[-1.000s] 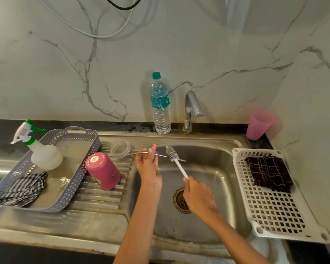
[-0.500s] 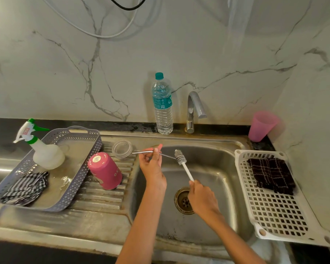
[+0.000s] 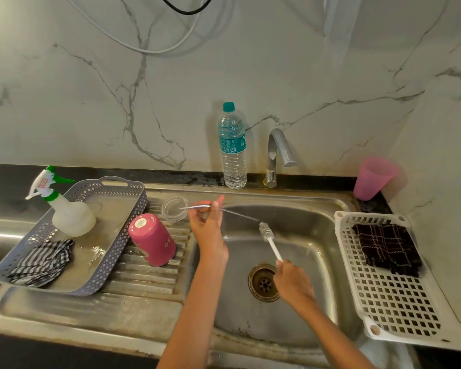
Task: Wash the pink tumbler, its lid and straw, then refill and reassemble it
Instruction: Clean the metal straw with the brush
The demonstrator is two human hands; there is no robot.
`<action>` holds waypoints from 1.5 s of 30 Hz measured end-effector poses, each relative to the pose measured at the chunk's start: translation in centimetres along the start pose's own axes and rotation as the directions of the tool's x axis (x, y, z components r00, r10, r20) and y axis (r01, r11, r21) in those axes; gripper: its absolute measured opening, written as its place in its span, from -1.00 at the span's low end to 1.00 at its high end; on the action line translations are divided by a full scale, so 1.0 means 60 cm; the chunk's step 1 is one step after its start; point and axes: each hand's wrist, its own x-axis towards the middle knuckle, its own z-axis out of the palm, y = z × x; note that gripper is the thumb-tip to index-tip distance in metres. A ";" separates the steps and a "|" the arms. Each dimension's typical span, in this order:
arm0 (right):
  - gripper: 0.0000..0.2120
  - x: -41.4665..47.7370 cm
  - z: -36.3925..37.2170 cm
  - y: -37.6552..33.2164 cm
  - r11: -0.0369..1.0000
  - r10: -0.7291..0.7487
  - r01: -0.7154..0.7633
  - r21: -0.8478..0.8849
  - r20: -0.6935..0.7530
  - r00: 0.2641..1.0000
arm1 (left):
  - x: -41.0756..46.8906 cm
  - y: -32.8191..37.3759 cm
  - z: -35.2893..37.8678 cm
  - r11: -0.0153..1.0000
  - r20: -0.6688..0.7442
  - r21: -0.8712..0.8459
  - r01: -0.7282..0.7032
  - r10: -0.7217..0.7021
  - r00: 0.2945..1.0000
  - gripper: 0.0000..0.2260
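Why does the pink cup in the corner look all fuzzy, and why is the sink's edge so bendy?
Head view: the pink cup near the right edge looks smeared, probably motion blur, while the water bottle in the middle looks sharp; head view: the wide-angle lens bows the front edge of the sink into a curve; head view: a bright glare streak lies on the steel at far left.

No legible text on water bottle (image 3: 232,145) label, pink tumbler (image 3: 152,239)
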 end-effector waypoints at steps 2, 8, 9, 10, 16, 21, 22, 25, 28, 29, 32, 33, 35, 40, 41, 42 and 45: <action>-0.62 0.003 -0.001 0.008 1.000 -0.011 0.011 0.019 -0.017 1.000 | 0.016 0.020 0.003 0.981 0.037 0.160 -0.113 0.109 0.993 -0.82; -0.61 0.015 0.005 0.000 0.998 -0.048 0.049 0.041 -0.023 0.999 | 0.108 0.056 0.034 0.693 0.348 0.558 -0.456 0.304 0.887 -0.90; -0.60 0.018 0.009 0.005 0.998 -0.048 0.049 0.047 -0.022 0.999 | 0.129 0.057 0.037 0.591 0.411 0.617 -0.520 0.321 0.853 -0.88; -0.60 0.019 0.011 0.007 0.998 -0.043 0.044 0.048 -0.013 0.999 | 0.149 0.057 0.041 0.486 0.468 0.661 -0.572 0.329 0.820 -0.87; -0.64 0.039 0.018 0.016 0.992 -0.057 0.057 0.114 -0.002 0.998 | 0.258 0.023 0.031 0.101 0.607 0.780 -0.617 0.115 0.786 -0.87; -0.66 0.063 0.025 0.039 0.989 -0.029 0.028 0.143 0.005 1.000 | 0.324 -0.012 0.007 -0.132 0.621 0.768 -0.627 -0.085 0.779 -0.79; -0.66 0.065 0.026 0.042 0.990 -0.019 0.017 0.142 0.012 1.000 | 0.332 -0.015 0.003 -0.170 0.620 0.758 -0.630 -0.115 0.776 -0.77; -0.66 0.073 0.031 0.048 0.988 0.002 -0.007 0.157 0.030 1.000 | 0.350 -0.027 -0.010 -0.287 0.579 0.734 -0.615 -0.209 0.788 -0.77; -0.67 0.074 0.036 0.052 0.985 0.006 -0.014 0.171 0.049 0.999 | 0.353 -0.033 -0.020 -0.386 0.526 0.707 -0.592 -0.273 0.806 -0.76; -0.68 0.074 0.039 0.054 0.986 0.006 -0.015 0.169 0.057 0.998 | 0.352 -0.033 -0.019 -0.416 0.511 0.692 -0.590 -0.296 0.807 -0.77; -0.72 0.068 0.041 0.057 0.988 -0.024 0.012 0.155 0.076 0.997 | 0.346 -0.032 -0.015 -0.505 0.494 0.628 -0.592 -0.328 0.805 -0.80; -0.73 0.066 0.041 0.059 0.989 -0.039 0.028 0.143 0.076 0.996 | 0.345 -0.033 -0.013 -0.533 0.494 0.604 -0.592 -0.333 0.803 -0.81; -0.76 0.062 0.037 0.059 0.992 -0.059 0.049 0.113 0.082 0.995 | 0.344 -0.033 -0.009 -0.582 0.488 0.567 -0.583 -0.332 0.807 -0.84; -0.91 0.056 0.021 0.058 0.979 -0.089 0.062 0.194 0.134 0.987 | 0.333 -0.034 -0.009 -0.593 0.507 0.575 -0.564 -0.282 0.814 -0.88; -0.94 0.055 0.016 0.056 0.971 -0.101 0.063 0.229 0.156 0.983 | 0.330 -0.032 -0.009 -0.560 0.511 0.615 -0.556 -0.254 0.821 -0.90; -0.97 0.053 0.009 0.053 0.960 -0.124 0.073 0.271 0.176 0.976 | 0.328 -0.030 -0.008 -0.509 0.516 0.663 -0.549 -0.220 0.828 -0.90; -0.89 0.055 -0.011 0.051 0.915 -0.180 0.077 0.396 0.229 0.957 | 0.301 -0.026 -0.002 -0.240 0.520 0.817 -0.524 -0.086 0.850 -0.83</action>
